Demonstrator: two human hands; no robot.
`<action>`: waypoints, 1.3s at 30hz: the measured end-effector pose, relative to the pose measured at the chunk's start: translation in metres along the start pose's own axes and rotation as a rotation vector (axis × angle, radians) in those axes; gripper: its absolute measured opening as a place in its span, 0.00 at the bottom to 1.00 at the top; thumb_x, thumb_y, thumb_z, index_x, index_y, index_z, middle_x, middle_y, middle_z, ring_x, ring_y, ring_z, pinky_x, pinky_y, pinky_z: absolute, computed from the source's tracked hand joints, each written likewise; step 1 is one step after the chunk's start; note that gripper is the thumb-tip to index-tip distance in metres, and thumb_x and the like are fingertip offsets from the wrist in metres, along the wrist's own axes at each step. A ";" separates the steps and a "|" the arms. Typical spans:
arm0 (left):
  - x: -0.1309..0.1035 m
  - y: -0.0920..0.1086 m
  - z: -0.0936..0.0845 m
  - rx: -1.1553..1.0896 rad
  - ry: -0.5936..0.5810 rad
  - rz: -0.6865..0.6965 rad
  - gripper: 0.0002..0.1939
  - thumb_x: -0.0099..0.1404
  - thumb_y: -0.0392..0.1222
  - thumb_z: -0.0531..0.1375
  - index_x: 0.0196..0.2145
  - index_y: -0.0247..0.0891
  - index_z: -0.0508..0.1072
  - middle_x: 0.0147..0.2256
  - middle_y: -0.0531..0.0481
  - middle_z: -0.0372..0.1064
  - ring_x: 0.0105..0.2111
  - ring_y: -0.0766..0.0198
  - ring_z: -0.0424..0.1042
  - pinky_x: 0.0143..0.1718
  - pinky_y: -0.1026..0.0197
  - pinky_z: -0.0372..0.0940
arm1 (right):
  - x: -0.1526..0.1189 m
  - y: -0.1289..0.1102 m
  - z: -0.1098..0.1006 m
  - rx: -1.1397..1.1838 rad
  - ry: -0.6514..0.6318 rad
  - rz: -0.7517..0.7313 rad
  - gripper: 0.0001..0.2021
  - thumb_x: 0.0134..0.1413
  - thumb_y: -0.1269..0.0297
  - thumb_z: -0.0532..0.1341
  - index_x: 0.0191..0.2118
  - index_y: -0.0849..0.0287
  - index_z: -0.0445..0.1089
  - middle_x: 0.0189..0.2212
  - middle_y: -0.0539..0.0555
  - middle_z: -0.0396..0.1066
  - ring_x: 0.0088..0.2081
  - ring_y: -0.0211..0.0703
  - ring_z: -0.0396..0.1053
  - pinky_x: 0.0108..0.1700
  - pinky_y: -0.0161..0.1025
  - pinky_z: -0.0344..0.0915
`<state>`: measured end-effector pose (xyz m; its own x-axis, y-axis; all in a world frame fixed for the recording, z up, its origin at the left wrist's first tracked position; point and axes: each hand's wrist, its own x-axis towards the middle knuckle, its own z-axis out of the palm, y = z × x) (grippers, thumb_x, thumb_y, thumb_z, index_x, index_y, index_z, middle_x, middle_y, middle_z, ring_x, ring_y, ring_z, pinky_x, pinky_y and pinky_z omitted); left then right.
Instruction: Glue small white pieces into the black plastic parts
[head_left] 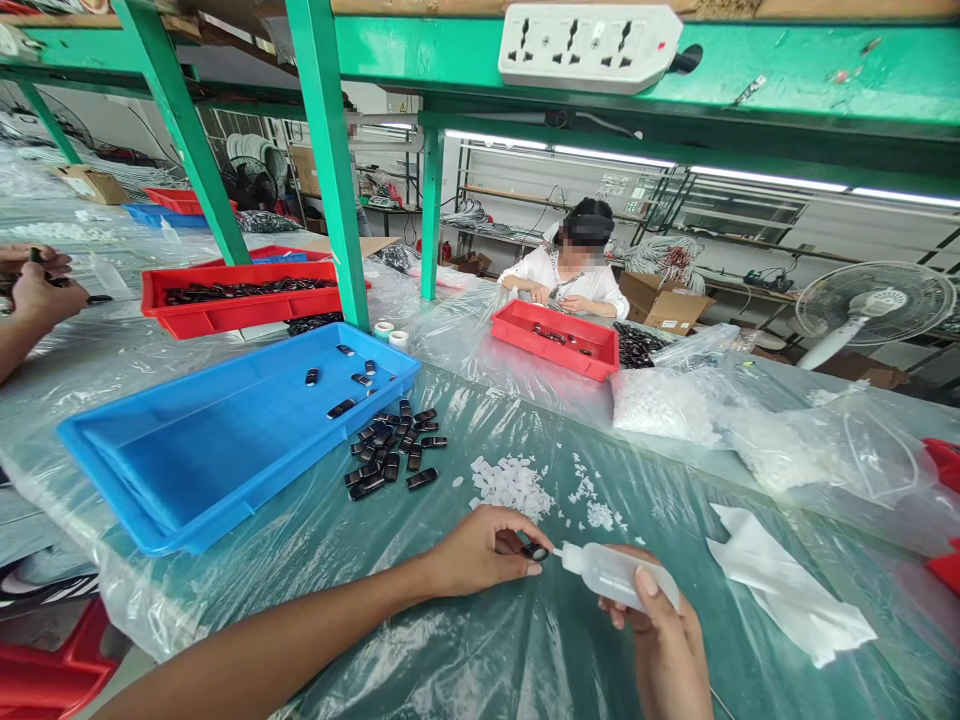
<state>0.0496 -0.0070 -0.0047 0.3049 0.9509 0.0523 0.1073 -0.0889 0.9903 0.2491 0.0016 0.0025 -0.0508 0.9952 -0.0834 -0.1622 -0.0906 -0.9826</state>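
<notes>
Between the thumb and fingers of my left hand point(480, 552) is a small black plastic part point(534, 551) with a pale face. My right hand point(664, 620) is wrapped round a translucent squeeze bottle point(619, 574), tilted sideways with its thin nozzle pointing left. The nozzle tip is at the black part; whether they touch I cannot tell. Just beyond my hands lies a heap of small white pieces point(514, 487), with smaller white bits point(592, 500) to its right. A pile of similar black parts point(394, 445) sits to the left, beside a blue tray point(247, 400) holding several more.
A crumpled white cloth point(787, 580) lies right of the bottle. Red trays point(555, 340) point(240, 290) and plastic bags of white pieces point(667, 405) stand farther back. Green posts point(326, 160) rise behind the blue tray. A person point(566, 265) sits opposite; another person's hands point(41, 290) are at far left.
</notes>
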 end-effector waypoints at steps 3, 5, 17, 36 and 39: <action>0.000 0.002 0.000 0.023 0.008 -0.005 0.17 0.58 0.45 0.62 0.43 0.34 0.73 0.40 0.42 0.69 0.33 0.62 0.69 0.33 0.64 0.65 | -0.004 -0.002 0.001 -0.166 0.017 -0.121 0.21 0.49 0.46 0.61 0.37 0.61 0.67 0.24 0.50 0.63 0.25 0.37 0.55 0.28 0.32 0.52; -0.001 0.003 0.000 0.046 0.015 0.005 0.17 0.57 0.45 0.62 0.43 0.35 0.73 0.39 0.43 0.69 0.32 0.63 0.69 0.32 0.65 0.65 | -0.009 -0.005 0.003 -0.254 0.040 -0.155 0.21 0.49 0.45 0.60 0.36 0.60 0.67 0.26 0.51 0.64 0.26 0.38 0.56 0.29 0.32 0.54; 0.000 0.001 -0.002 0.136 0.035 0.043 0.15 0.57 0.44 0.63 0.42 0.37 0.74 0.38 0.47 0.69 0.31 0.67 0.67 0.30 0.68 0.62 | -0.014 -0.004 0.006 -0.343 0.030 -0.211 0.19 0.50 0.47 0.61 0.37 0.60 0.66 0.31 0.52 0.65 0.34 0.42 0.60 0.31 0.32 0.55; 0.000 -0.002 -0.003 0.032 0.000 0.010 0.16 0.57 0.45 0.63 0.43 0.37 0.73 0.40 0.44 0.69 0.32 0.64 0.69 0.32 0.64 0.66 | 0.017 0.023 -0.024 0.045 0.002 -0.081 0.27 0.49 0.48 0.62 0.50 0.62 0.65 0.39 0.56 0.69 0.31 0.43 0.66 0.39 0.39 0.62; -0.001 -0.002 -0.002 0.018 0.005 0.015 0.16 0.57 0.45 0.62 0.42 0.36 0.73 0.40 0.44 0.68 0.32 0.64 0.69 0.32 0.64 0.66 | 0.022 0.019 -0.025 0.045 0.045 -0.046 0.30 0.45 0.49 0.65 0.53 0.60 0.63 0.47 0.57 0.66 0.40 0.48 0.67 0.44 0.40 0.62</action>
<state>0.0475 -0.0071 -0.0062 0.3019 0.9509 0.0679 0.1198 -0.1085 0.9869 0.2699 0.0231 -0.0226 0.0015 0.9989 -0.0466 -0.2076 -0.0453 -0.9772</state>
